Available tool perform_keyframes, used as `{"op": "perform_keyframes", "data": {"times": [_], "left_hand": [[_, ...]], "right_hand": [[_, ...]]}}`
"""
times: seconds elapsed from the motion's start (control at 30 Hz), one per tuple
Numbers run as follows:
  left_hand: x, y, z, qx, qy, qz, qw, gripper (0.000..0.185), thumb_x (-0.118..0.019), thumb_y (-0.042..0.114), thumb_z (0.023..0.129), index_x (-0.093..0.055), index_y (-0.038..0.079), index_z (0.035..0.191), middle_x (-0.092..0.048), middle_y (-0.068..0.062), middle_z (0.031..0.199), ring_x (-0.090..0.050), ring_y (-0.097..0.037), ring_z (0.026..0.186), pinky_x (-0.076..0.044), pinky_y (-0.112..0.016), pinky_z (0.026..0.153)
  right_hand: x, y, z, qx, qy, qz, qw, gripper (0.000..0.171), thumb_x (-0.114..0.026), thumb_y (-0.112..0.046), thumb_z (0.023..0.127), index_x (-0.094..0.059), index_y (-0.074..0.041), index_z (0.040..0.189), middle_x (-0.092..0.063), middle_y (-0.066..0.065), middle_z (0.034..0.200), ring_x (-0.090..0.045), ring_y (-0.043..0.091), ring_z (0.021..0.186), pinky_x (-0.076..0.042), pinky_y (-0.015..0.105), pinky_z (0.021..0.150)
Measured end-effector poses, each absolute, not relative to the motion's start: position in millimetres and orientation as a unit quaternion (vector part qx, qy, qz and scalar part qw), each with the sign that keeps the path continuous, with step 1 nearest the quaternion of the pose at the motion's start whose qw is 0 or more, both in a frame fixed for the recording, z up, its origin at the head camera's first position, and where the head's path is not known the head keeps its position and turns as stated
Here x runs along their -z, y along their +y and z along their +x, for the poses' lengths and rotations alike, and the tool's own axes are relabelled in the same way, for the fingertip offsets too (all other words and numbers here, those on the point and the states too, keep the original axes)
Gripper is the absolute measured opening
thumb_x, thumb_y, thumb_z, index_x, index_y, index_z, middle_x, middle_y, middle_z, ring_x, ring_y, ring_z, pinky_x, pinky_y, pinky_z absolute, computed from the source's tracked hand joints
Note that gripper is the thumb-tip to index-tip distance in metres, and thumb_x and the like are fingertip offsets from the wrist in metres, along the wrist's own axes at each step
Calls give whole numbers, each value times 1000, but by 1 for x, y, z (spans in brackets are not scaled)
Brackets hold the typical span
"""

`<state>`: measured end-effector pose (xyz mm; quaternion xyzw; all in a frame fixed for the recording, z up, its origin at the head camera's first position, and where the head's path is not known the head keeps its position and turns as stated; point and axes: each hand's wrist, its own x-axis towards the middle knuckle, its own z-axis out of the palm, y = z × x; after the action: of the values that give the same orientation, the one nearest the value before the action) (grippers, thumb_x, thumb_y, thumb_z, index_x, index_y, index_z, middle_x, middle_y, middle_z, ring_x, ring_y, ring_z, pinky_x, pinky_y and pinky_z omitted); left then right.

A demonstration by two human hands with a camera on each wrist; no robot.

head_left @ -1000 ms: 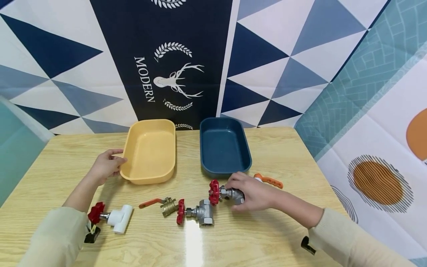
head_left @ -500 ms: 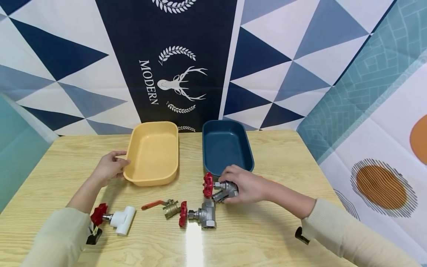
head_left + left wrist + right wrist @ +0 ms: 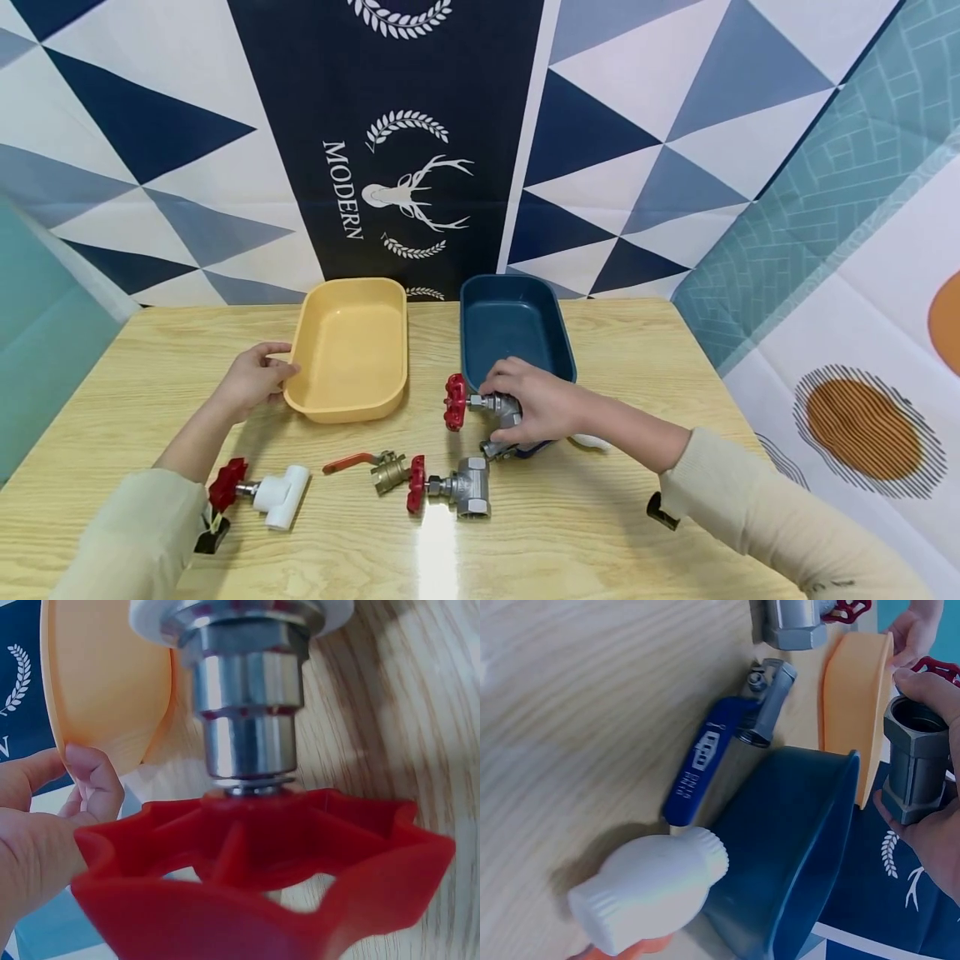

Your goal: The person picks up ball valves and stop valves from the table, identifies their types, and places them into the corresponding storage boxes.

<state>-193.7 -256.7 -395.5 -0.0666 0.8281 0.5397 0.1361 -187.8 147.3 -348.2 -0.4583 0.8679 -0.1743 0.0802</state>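
My right hand point(image 3: 542, 407) grips a silver gate valve point(image 3: 456, 403) with a red handwheel, raised off the table in front of the dark blue bin point(image 3: 567, 354). In the right wrist view, the valve's threaded opening point(image 3: 917, 716) shows between thumb and fingers. My left hand point(image 3: 255, 382) pinches the near-left rim of the yellow bin point(image 3: 348, 414). Beneath the right hand lies a small silver ball valve point(image 3: 769, 705) with a blue lever point(image 3: 701, 761). Beside it sits a white plastic valve point(image 3: 649, 885) with an orange handle, mostly hidden by the arm in the head view.
Near the table's middle lie another silver gate valve point(image 3: 471, 487) with a red handwheel and a brass ball valve point(image 3: 389, 473) with a red lever. A white plastic tee valve point(image 3: 280, 497) with a red knob point(image 3: 227, 483) lies by the left forearm. A patterned backdrop point(image 3: 408, 192) stands behind the bins.
My right hand has lifted the silver gate valve and carried it left and toward the bins, uncovering the blue-levered ball valve. The left hand stays on the yellow bin. The head view shifts slightly.
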Motion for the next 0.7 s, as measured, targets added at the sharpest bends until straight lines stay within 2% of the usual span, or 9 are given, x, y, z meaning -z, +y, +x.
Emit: {"op": "perform_keyframes", "data": {"times": [0.4,0.7], "left_hand": [[395,-257,-191,-541,825,-73,142,58,-48,15,96,-22,-6,143,-48,-8,97,-57,-7,71,-55,-30,66],[395,-258,-190,-546,824,-68,138,60,-49,12,96,-19,-3,145,-49,-9,96,-57,-8,71,-55,-30,65]], "right_hand": [[341,133,-202,177,868,-456,85,49,-75,-32,78,-60,-6,118,-55,5,115,-49,18,107,-48,31,87],[340,123,-212,175,870,-454,80,51,-76,-32,77,-60,-7,118,-54,4,114,-49,16,103,-49,28,84]]}}
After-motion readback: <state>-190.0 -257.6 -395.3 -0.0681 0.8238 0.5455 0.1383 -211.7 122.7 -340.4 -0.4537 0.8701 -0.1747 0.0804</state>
